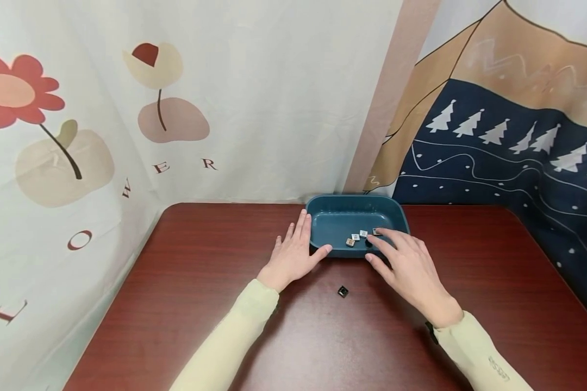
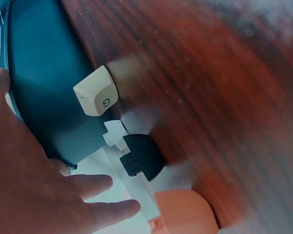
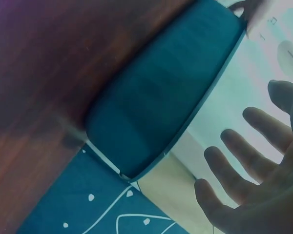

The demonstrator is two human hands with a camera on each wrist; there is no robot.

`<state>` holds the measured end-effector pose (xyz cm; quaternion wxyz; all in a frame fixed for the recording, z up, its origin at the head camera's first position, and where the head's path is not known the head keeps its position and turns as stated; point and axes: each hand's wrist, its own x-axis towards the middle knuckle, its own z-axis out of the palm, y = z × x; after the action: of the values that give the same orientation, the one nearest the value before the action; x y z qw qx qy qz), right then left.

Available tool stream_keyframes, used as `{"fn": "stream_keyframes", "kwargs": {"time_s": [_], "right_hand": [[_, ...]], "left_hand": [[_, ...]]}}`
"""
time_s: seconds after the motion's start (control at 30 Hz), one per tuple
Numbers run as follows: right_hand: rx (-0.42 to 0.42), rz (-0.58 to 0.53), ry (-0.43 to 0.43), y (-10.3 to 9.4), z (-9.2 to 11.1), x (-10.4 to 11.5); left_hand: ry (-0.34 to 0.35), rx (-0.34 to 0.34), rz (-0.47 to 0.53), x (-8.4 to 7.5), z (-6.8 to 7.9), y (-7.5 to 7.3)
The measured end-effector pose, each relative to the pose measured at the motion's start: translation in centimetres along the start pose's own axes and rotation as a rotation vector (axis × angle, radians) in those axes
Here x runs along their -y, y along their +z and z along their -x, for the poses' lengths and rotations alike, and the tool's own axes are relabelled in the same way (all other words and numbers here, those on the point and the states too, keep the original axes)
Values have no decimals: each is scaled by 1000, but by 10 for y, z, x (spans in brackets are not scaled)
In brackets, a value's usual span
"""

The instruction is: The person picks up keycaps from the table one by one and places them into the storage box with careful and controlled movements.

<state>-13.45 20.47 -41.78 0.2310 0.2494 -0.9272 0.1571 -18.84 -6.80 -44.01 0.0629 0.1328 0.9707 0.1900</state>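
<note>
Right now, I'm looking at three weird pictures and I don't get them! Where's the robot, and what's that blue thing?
There's no robot: it's one person working with bare hands. A camera on their head took the wide picture, looking forward and down. Each wrist wears a camera too, giving the two close-ups.

The blue thing is a tray on a brown table. The left hand rests against its side, fingers straight. The right hand is over its other end, with fingers spread. A dark piece is right by its fingertips, but I can't see anything clearly gripped.

Inside are small pieces, like this tan one. A black piece lies on the table, nearer the person.
</note>
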Motion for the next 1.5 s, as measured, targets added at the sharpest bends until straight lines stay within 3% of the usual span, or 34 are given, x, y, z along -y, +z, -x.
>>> {"fn": "stream_keyframes", "kwargs": {"time_s": [0.47,0.73,1.5], "right_hand": [[60,20,-35,6,22,14],[152,26,-29,10,24,26],[305,30,-144,26,19,48]], "left_hand": [[-2,3,1,-1,1,-2],[-11,1,0,-1,1,-2],[-8,-7,20,-1,1,-1]]}}
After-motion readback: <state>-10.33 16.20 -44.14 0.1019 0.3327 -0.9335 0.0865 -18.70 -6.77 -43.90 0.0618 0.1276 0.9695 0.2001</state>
